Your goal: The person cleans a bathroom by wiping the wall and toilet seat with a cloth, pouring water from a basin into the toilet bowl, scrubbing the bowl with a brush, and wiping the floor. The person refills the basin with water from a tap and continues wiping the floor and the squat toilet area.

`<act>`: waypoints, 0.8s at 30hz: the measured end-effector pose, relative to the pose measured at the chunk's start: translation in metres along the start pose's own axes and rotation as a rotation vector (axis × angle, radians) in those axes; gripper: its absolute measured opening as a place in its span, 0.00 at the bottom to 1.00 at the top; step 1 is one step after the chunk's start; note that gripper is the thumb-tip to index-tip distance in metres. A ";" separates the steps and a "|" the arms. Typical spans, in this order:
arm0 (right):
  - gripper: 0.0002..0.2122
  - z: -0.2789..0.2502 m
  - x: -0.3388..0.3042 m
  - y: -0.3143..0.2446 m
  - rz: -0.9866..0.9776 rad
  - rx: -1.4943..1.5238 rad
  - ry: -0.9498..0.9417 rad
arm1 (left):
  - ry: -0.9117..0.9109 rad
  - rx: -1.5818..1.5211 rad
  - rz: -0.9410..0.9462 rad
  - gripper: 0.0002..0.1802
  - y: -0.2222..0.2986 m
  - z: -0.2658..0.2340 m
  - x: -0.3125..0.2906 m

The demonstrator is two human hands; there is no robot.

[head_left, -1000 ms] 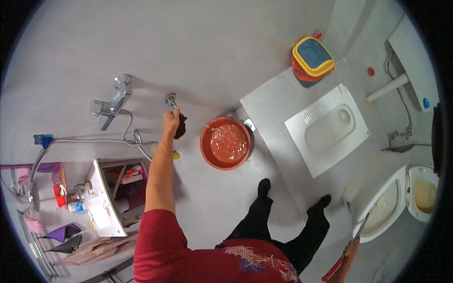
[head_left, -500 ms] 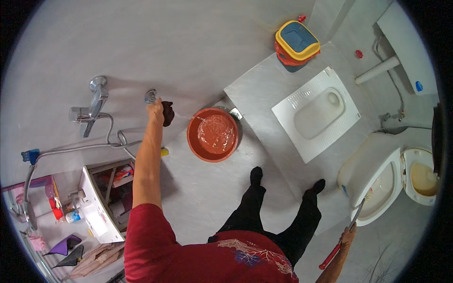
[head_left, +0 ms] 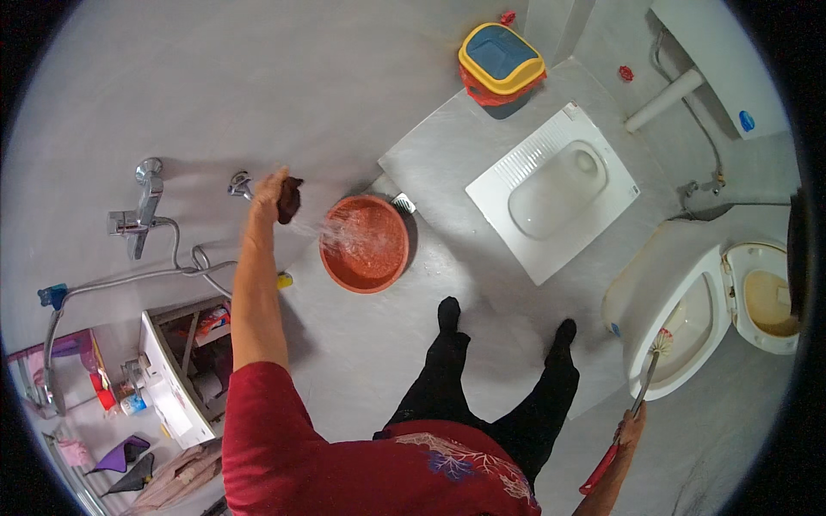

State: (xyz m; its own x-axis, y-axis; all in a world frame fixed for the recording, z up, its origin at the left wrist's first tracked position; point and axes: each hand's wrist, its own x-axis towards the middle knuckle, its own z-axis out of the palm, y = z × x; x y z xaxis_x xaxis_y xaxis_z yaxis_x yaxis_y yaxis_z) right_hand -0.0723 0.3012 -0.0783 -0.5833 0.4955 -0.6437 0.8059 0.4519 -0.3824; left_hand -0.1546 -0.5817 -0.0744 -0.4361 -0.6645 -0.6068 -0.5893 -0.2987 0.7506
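My left hand is closed at the outer end of a chrome wall tap, covering most of it. Beside the fingers hangs a dark brown, cloth-like piece; what it is fixed to stays hidden. From there a wide spray of water falls into a red-brown plastic basin on the floor. At the right, my right hand grips a toilet brush with a metal shaft and red handle. Its pale bristle head is over the near rim of a sitting toilet, whose lid is raised.
A white squat toilet is set in a raised grey step. Behind it stands a bin with a yellow-rimmed lid. Left are a shower mixer, its hose and an open cabinet. Black-socked feet stand near the basin.
The water has turned from a thin stream into a broad spray. My left hand and the brown piece shifted outward from the tap's base. The brush head has risen, showing its bristles.
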 end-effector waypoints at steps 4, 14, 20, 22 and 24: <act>0.27 -0.026 0.025 0.030 -0.079 0.061 -0.063 | -0.198 0.372 -0.131 0.16 -0.045 0.061 -0.067; 0.27 -0.102 0.018 0.043 -0.002 0.049 -0.464 | -0.583 1.221 0.236 0.22 -0.237 0.136 -0.338; 0.27 -0.100 0.027 -0.022 -0.138 0.090 -0.559 | -0.570 0.923 -0.176 0.22 -0.178 0.258 -0.437; 0.28 -0.089 0.040 -0.060 -0.112 0.182 -0.522 | -0.635 0.838 -0.175 0.22 -0.175 0.272 -0.441; 0.28 -0.075 0.088 -0.064 -0.192 0.247 -0.429 | -0.663 0.872 -0.119 0.21 -0.154 0.301 -0.446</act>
State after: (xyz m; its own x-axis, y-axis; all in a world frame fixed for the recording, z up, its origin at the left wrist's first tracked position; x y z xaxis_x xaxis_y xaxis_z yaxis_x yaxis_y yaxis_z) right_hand -0.1827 0.3714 -0.0606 -0.6705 0.0494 -0.7402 0.7188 0.2905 -0.6317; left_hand -0.0739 -0.0338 0.0018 -0.4697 -0.0860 -0.8787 -0.8157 0.4230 0.3946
